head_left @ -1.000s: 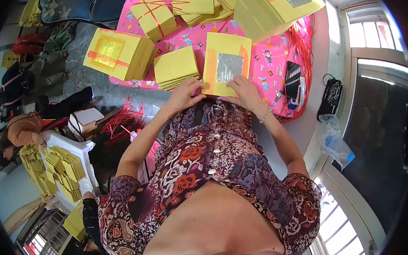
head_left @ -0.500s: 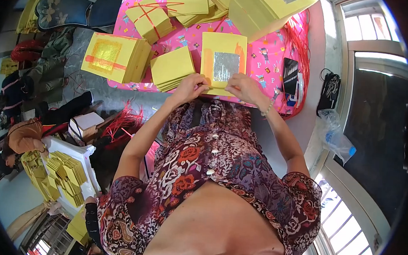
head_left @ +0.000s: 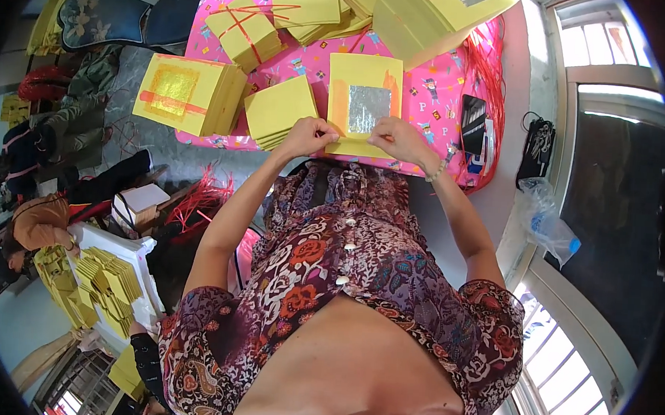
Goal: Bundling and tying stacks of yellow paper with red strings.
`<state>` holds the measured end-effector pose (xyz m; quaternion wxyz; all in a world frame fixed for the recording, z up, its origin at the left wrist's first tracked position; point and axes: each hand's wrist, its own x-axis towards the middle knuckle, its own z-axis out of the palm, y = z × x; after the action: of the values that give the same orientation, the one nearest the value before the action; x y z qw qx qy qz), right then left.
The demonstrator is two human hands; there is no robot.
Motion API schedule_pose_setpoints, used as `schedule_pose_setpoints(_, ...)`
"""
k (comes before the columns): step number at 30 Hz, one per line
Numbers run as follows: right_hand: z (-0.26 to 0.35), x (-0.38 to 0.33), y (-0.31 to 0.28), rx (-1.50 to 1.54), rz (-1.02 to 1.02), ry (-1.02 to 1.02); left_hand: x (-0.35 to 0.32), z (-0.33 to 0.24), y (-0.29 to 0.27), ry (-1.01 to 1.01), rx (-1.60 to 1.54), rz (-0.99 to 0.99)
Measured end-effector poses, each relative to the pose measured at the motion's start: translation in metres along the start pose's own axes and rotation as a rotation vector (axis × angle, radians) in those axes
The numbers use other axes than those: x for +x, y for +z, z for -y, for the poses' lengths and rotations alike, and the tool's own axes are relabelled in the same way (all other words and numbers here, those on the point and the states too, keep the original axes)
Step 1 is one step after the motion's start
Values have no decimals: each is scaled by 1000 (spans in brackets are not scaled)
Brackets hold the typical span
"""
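A yellow paper sheet [head_left: 366, 72] with a silver square and orange smears lies in front of me at the near edge of a pink patterned tabletop [head_left: 432, 107]. My left hand [head_left: 308, 138] pinches the sheet's near left corner. At the near right corner, my right hand [head_left: 400, 141] pinches the same edge, its fingertips just below the silver square. Between both hands the near edge is turned up in a narrow fold. Left of the sheet, close to my left hand, rests a neat stack of plain yellow paper [head_left: 280, 110].
A thick yellow block with a gold square [head_left: 169, 90] stands at the left. Strap-tied yellow bundles [head_left: 244, 34] and a large yellow block [head_left: 417, 24] lie farther back. On the right are a phone [head_left: 473, 113] and red straps [head_left: 494, 73]. People work at the left by a white table [head_left: 145, 273].
My hands have shifted slightly away from me, and the sheet's near edge is turned up farther. At lower left, a co-worker's dark sleeve has moved.
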<state>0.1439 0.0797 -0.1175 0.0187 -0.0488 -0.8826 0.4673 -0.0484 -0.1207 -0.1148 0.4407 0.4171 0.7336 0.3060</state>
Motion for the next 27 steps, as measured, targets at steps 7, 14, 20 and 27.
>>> schedule_pose_setpoints(7,0,2,-1,7,-1,-6,1,5,3,-14,-24,-32)
schedule_pose_setpoints(14,0,2,1,-29,-12,-8,1,-5,0,-43,31,-41)
schedule_pose_setpoints(20,23,3,-6,-185,-35,13,-16,-22,14,50,-3,-250)
schedule_pose_setpoints(27,14,42,-41,-247,-171,45,-28,-52,43,525,364,-580)
